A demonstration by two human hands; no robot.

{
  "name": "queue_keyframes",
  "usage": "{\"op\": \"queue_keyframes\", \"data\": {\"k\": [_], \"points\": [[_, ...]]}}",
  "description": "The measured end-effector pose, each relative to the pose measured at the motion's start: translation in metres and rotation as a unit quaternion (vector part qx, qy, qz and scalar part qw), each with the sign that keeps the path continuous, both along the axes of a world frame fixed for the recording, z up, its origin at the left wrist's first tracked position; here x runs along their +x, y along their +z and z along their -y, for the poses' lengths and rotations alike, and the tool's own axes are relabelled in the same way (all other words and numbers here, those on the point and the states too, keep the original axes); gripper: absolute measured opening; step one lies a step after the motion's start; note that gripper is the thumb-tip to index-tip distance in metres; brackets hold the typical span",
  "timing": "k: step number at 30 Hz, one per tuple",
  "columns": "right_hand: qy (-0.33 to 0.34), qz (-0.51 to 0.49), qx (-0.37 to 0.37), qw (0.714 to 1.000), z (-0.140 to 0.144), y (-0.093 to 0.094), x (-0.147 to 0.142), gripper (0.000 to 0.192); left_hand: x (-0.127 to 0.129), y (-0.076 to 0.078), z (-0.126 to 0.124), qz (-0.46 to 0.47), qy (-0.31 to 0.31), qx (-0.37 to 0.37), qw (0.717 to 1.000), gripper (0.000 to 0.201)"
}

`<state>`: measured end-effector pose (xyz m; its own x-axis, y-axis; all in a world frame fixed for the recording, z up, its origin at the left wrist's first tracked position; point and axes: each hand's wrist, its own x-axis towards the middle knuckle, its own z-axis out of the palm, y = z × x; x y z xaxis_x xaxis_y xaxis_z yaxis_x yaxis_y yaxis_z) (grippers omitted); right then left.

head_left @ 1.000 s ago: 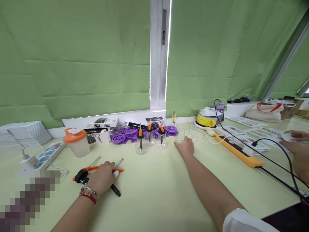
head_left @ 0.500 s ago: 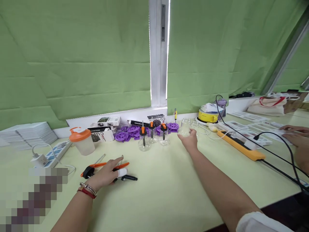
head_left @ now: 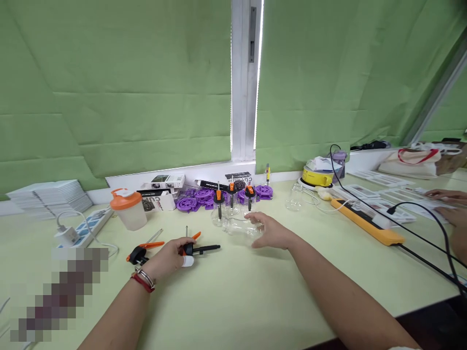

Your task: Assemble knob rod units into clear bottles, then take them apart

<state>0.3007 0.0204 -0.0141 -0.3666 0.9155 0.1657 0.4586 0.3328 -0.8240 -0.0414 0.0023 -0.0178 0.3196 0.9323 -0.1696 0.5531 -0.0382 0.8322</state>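
My left hand [head_left: 170,257], with a white wrap on one finger, is closed around a black-and-orange bottle top [head_left: 188,249] with a black stem pointing right. A second black-and-orange bottle top [head_left: 137,255] with a thin metal rod lies beside my left wrist. My right hand [head_left: 272,231] grips a clear bottle [head_left: 239,227] tipped on its side, its far end pointing left. Behind it stand three clear bottles with black-and-orange tops fitted, one of them the left bottle [head_left: 218,216]. Another clear bottle [head_left: 294,198] stands farther right, without a top.
Purple plastic parts [head_left: 188,204] and boxes [head_left: 164,200] line the back. An orange-lidded shaker cup [head_left: 129,216] and a power strip [head_left: 93,226] are at left. At right lie a yellow-and-black power strip [head_left: 368,224], cables, papers and another person's hand [head_left: 450,214].
My right hand has brought a clear bottle left and nearer from the back right, tipping it over. My left hand has moved slightly right, lifting a bottle top from the pair.
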Motion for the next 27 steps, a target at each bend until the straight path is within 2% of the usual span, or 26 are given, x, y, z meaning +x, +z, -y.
{"op": "queue_keyframes", "data": {"k": [2,5,14,27], "points": [[0.012,0.022,-0.026,0.999,-0.001,-0.003,0.002,0.079,0.0,-0.002,-0.001,0.02,0.029,0.022,0.999,0.067],[0.029,0.038,-0.027,0.998,-0.001,-0.005,0.001,0.078,0.002,-0.004,-0.002,0.048,0.044,0.041,0.997,0.066],[0.08,0.045,-0.013,0.996,0.009,-0.009,-0.023,0.078,0.03,-0.006,0.006,0.143,0.027,0.026,0.989,0.061],[0.088,0.042,0.003,0.995,0.01,-0.015,-0.035,0.082,0.041,-0.011,0.01,0.159,-0.009,0.009,0.987,0.065]]}}
